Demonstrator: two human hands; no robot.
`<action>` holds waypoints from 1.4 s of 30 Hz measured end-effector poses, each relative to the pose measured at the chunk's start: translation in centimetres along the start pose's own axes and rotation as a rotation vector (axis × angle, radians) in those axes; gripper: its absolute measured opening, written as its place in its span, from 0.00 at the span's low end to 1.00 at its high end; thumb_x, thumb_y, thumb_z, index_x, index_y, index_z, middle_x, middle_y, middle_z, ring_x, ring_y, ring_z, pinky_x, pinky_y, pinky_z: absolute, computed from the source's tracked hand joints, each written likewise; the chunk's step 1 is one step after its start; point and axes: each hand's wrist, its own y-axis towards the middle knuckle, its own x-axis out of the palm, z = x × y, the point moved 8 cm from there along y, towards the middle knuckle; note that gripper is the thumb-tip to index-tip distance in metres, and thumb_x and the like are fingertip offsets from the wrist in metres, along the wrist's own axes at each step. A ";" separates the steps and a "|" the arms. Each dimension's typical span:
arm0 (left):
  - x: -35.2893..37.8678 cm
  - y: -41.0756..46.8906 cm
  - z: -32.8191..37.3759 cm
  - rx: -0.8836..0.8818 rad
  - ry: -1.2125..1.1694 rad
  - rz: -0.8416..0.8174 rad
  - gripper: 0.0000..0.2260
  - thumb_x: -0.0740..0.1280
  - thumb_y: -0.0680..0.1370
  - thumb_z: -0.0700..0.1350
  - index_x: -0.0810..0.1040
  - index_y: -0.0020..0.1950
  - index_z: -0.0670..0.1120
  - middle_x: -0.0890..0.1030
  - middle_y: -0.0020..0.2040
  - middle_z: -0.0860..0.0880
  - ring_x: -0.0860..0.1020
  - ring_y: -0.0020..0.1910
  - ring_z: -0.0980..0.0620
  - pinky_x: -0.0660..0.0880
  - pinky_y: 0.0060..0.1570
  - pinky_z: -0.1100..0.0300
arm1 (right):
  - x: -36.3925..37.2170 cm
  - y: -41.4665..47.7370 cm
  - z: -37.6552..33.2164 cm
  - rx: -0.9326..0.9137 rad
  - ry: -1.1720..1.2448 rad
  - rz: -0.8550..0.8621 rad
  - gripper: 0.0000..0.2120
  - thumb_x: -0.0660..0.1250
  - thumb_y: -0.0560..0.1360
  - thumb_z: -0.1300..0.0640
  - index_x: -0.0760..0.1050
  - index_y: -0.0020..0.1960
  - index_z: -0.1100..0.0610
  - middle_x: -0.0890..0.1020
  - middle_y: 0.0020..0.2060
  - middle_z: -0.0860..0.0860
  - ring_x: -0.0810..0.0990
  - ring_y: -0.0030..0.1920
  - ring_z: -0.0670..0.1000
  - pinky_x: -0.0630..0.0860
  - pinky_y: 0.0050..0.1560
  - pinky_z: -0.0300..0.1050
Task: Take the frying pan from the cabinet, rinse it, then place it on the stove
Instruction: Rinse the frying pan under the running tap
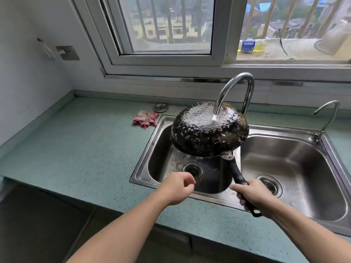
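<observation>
The right hand is gripping the black handle of the frying pan, fingers wrapped tightly round its end. The pan is being held bottom-up and tilted over the left basin of the double steel sink, not touching it. Water is running from the curved faucet and spreading across the pan's blackened underside. The left hand is hovering above the front rim of the left basin, fingers loosely curled and holding nothing. A pink cloth is lying on the green worktop just left of the sink, with a round metal drain cover sitting behind it.
</observation>
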 end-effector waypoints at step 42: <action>1.3 -3.5 2.1 0.099 0.052 -0.052 0.08 0.64 0.76 0.47 0.81 0.51 0.53 0.78 0.39 0.58 0.77 0.41 0.55 0.76 0.46 0.61 | -1.3 -7.3 4.9 -0.029 -0.149 0.096 0.09 0.69 0.72 0.65 0.70 0.37 0.61 0.72 0.23 0.55 0.69 0.20 0.51 0.68 0.22 0.39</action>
